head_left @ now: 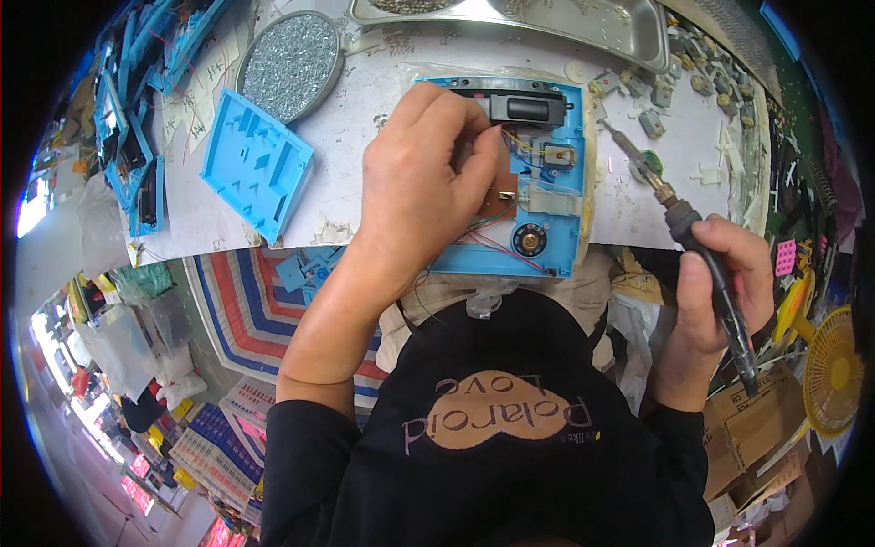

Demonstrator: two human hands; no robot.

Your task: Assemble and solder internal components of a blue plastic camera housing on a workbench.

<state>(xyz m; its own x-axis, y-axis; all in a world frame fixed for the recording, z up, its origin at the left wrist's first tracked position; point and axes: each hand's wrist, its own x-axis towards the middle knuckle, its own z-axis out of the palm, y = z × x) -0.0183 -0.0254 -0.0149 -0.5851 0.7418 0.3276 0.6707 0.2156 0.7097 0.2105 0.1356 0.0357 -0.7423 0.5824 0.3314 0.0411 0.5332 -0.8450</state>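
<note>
An open blue plastic casing (570, 244) lies on the white table in front of me. Inside it are a black block (529, 111), a small motor (558, 156), a brown circuit board (497, 196), a round speaker (530, 240) and thin red, green and yellow wires. My left hand (421, 169) is over the casing's left half, thumb and fingers pinched together; what they hold is hidden. My right hand (743, 264) grips a soldering iron (682, 221) by its black handle, right of the casing. Its tip points up and left, apart from the casing, over a small green round piece (651, 167).
Left of the casing lies a blue cover (255, 169), below a round dish of small screws (290, 68). A metal tray (629, 32) runs along the far edge. Small grey motors (652, 123) are strewn at right. Blue casings (137, 137) pile up far left; a yellow fan (834, 369) stands lower right.
</note>
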